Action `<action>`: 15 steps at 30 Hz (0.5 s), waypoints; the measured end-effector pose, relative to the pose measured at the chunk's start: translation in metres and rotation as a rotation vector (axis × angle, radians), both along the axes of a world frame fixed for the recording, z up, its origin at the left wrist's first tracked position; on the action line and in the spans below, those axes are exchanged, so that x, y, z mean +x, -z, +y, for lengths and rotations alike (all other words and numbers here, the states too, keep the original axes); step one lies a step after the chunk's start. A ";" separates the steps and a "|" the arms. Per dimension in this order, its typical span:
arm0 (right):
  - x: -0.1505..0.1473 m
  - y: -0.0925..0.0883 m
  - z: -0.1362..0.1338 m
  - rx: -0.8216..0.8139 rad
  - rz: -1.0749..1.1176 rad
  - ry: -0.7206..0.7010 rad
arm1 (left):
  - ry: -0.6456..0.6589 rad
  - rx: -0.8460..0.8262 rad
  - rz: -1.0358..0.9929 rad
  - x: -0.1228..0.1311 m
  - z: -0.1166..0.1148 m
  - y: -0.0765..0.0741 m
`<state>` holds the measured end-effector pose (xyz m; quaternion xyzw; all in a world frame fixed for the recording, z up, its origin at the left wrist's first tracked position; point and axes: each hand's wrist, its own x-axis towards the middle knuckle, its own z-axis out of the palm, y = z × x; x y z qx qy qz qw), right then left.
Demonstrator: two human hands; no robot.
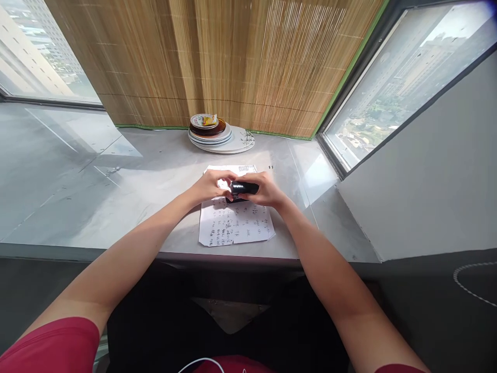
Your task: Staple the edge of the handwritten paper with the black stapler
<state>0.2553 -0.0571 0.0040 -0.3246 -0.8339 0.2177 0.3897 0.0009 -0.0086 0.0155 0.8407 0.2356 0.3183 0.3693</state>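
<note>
A black stapler (243, 187) is held just over a sheet of handwritten paper (236, 227) on the sill. My right hand (267, 189) is wrapped around its right end, thumb on the near side and fingers along the far side. At the stapler's left end, the thumb and fingertips of my left hand (213, 185) close on it in a curved pinch. Both hands partly cover the stapler, so its underside and any contact with the paper are hidden. Writing fills the lower part of the paper, and its near edge looks slightly torn.
Behind the paper stands a stack of plates (243, 141) with a small yellow packet (210, 120) on top. A bamboo blind (233, 62) hangs at the back. The grey sill (155, 171) ends at a front edge near my body, and a white wall (427, 166) bounds the right.
</note>
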 end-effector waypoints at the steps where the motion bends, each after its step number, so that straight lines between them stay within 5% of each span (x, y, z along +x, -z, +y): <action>1: -0.002 0.001 0.000 -0.001 -0.003 -0.011 | 0.004 0.006 0.019 0.001 0.000 0.000; 10: 0.001 0.000 0.005 0.015 0.084 0.158 | -0.238 0.281 0.062 -0.004 0.009 -0.005; 15: 0.008 0.005 0.009 -0.023 -0.011 0.290 | -0.261 0.284 0.318 -0.005 0.017 0.012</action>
